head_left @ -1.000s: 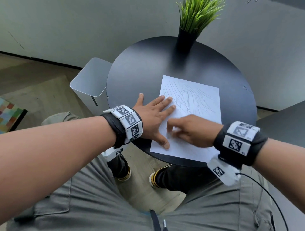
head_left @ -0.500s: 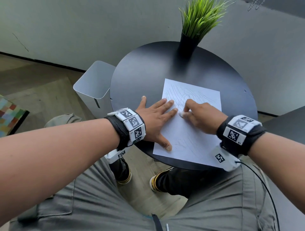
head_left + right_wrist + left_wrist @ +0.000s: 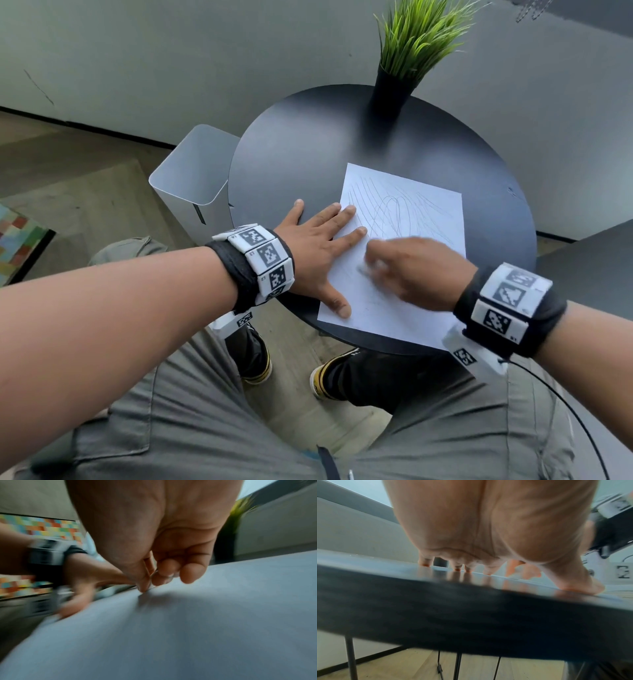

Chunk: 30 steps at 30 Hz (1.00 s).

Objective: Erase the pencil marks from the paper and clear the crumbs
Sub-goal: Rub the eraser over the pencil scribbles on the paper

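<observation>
A white paper point(image 3: 416, 219) with grey pencil scribbles point(image 3: 394, 209) lies on the round black table point(image 3: 308, 144). My left hand point(image 3: 329, 236) lies flat with straight, spread fingers and presses the paper's left edge; the thumb rests on the near corner. My right hand point(image 3: 380, 263) is motion-blurred over the middle of the sheet, its curled fingertips pinching a small white eraser point(image 3: 375, 265) against the paper. In the right wrist view the fingers point(image 3: 171, 574) are bunched down on the paper point(image 3: 188, 628). The left wrist view shows the left hand point(image 3: 488, 534) on the table's edge point(image 3: 436, 608).
A potted green plant point(image 3: 411, 51) stands at the table's far edge. A light grey bin point(image 3: 191, 181) stands on the floor just left of the table. A second dark tabletop point(image 3: 589, 253) is at the right. My knees and shoes are below the near edge.
My right hand rubbed from the near part of the paper up to the scribbles, then back toward the middle. The left hand stayed pressed on the paper.
</observation>
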### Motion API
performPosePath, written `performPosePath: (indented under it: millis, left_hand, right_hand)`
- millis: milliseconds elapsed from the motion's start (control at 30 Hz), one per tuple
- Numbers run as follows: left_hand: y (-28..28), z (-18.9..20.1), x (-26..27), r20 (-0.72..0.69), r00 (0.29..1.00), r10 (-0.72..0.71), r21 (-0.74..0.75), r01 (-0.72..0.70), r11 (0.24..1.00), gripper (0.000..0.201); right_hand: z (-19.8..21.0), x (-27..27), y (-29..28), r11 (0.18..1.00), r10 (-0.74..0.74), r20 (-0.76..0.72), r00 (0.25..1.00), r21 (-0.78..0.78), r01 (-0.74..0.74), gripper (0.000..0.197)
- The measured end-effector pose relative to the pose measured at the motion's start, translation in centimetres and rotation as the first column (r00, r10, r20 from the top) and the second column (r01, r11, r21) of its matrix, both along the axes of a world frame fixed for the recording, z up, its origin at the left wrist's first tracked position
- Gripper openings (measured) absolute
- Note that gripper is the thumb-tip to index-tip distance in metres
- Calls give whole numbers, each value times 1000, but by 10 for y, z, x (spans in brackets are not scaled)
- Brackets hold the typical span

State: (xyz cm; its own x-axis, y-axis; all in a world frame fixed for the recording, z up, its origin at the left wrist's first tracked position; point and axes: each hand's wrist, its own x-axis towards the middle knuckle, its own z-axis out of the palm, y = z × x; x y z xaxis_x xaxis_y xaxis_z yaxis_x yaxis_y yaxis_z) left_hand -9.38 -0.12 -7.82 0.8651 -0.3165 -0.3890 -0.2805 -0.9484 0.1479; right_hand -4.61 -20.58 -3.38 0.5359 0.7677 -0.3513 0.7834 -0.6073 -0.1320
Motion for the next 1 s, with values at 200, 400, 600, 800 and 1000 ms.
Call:
performPosePath:
  millis: [200,400,600,800,1000]
  left_hand:
    - [0,2,1,0,1000,-3,18,3,1000,139]
    - [-1,1,0,6,1000,-1,12,1,1000,138]
    - [-3,0,0,3,1000,-8,20,8,1000,139]
    - [-1,-2,0,18,1000,6,0,-6,1000,139]
    - [-2,-1,0,9,1000,2,2,-2,1000,139]
  right_hand:
    - [-2,-14,7,998,24,29,999,52,-25,27]
    - [-4,8,4,987,-156,63,986,36,154,31]
    - [-2,-34,8,993,115,-60,991,33,-113,28]
    - [-6,18,-1,978,-189,90,978,104,179,26]
    - [-5,-13,8,996,90,-12,996,24,-90,23]
